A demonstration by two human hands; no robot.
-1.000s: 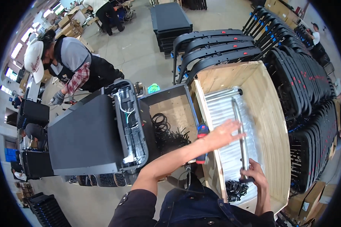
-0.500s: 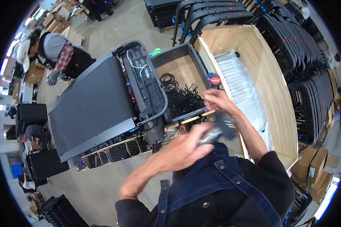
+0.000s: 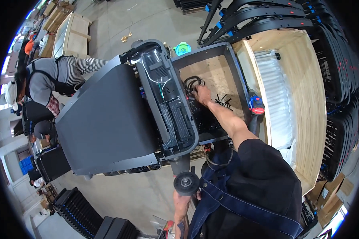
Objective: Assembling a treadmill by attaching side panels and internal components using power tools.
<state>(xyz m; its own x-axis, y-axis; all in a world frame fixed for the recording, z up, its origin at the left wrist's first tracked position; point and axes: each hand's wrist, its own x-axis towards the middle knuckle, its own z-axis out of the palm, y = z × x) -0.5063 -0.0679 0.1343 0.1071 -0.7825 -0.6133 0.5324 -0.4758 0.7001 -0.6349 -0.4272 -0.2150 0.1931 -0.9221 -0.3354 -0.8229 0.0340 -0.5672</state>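
Treadmill deck [image 3: 103, 115]: black and wide on my left, its open housing [image 3: 154, 63] facing my side; a careless swing could knock the rim.
Left hand [image 3: 181, 204]: wrapped just under a black pulley wheel [image 3: 186, 182], fingers partly hidden; held one-handed, it could slip to the floor [image 3: 107, 191] if I loosen.
Right hand [image 3: 203, 95]: down in the grey tray [image 3: 236, 73], fingertips at black rubber loops [image 3: 192, 81]; I cannot tell whether they pinch one. Overlapping loops might come up together.
Power drill [image 3: 256, 104]: red and blue, beside the tray's right wall; my forearm could catch it.
Wooden crate [image 3: 313, 119]: holds a silvery wrapped bundle [image 3: 274, 91], apart from both hands.
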